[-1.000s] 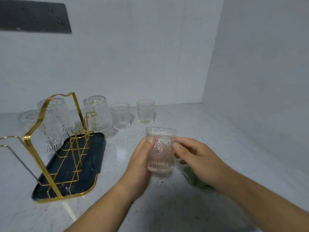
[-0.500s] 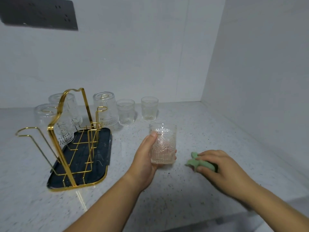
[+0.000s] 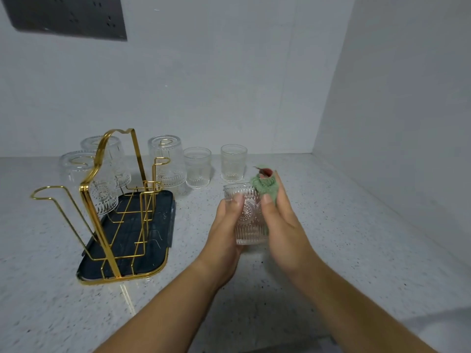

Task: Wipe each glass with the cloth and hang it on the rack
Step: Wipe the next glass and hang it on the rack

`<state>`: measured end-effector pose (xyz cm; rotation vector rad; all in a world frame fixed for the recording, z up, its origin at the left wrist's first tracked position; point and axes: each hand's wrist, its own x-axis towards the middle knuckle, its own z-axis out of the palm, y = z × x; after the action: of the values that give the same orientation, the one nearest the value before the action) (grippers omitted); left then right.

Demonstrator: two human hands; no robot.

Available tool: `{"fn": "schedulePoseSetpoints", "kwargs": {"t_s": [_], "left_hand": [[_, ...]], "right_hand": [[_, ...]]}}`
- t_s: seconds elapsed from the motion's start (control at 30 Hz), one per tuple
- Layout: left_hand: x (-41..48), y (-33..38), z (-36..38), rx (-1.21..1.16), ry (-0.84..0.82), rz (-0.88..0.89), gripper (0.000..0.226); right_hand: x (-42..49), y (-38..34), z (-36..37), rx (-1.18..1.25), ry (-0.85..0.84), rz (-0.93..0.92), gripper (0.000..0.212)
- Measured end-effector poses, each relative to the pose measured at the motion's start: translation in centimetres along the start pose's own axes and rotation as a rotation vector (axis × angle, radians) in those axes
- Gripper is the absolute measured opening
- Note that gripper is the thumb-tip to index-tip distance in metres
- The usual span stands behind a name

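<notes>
Standing in a white-walled corner: pale speckled counter (image 3: pixel 331 238), dark socket panel (image 3: pixel 68 16) high on the back wall (image 3: pixel 229 85). Two upright glasses (image 3: pixel 197 169) sit side by side near that wall, just behind the hands and apart from them. Nothing lies between the hands and the rack (image 3: pixel 102 240); bare counter separates them.

The glass (image 3: pixel 248 222) is clear, faintly pink, pressed with a round medallion above vertical ribs. It is mouth up and tilted slightly away, in front of the person, to the right of the rack. Whether its base touches the counter I cannot tell. The left hand (image 3: pixel 224 233) grips it from the left, thumb on the near face and fingers wrapped behind. The right hand (image 3: pixel 283 225) closes in from the right, thumb flat on the glass front, fingers curled around a bunched green cloth (image 3: pixel 265 188) pressed to the rim. A small reddish bit shows at the top of the cloth; what it is I cannot make out.

The rack is gold wire with a tall looped handle, seated on a dark tray (image 3: pixel 158 225) with a gold edge. Three inverted glasses (image 3: pixel 165 161) hang over pegs along its far side, one at the right end and two at the left behind the handle. Near-side pegs stand bare. The tray floor shows only the wire frame above it.
</notes>
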<state>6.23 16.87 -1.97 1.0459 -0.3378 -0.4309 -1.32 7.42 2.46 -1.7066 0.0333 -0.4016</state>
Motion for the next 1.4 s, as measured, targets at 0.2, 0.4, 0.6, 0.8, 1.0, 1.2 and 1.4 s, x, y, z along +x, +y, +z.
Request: {"fn": "schedulePoseSetpoints", "kwargs": {"t_s": [0.2,0.4,0.6,0.8,1.0,1.2,1.4], "left_hand": [[0.5,0.7,-0.7,-0.019,0.030,-0.026,0.118],[0.2,0.4,-0.2,0.025,0.024,0.005,0.077],[-0.2,1.2,0.1,-0.143,-0.026,-0.064,0.058],[0.1,1.7,-0.3,-0.189,0.046,-0.080,0.084],[0.0,1.4,-0.1,-0.130,0.008,-0.116,0.085],[0.0,1.4,-0.2,-0.241,-0.066,-0.157,0.062],[-0.1,1.7,-0.3,-0.216,0.009,-0.099,0.068]], "right_hand": [[-3.2,1.3,0.5,-0.186,-0.098,-0.011,0.066],[-2.0,0.0,0.4,-0.124,0.001,0.025,0.073],[2.2,-0.8,1.2,-0.034,0.091,-0.030,0.046],[-1.8,2.1,1.4,-0.459,-0.084,-0.138,0.069],[-1.1,1.2,0.5,-0.365,-0.030,-0.041,0.070],[2.3,-0.2,0.8,-0.298,0.031,-0.069,0.066],[-2.7,3.1,0.3,-0.673,-0.130,-0.162,0.075]]}}
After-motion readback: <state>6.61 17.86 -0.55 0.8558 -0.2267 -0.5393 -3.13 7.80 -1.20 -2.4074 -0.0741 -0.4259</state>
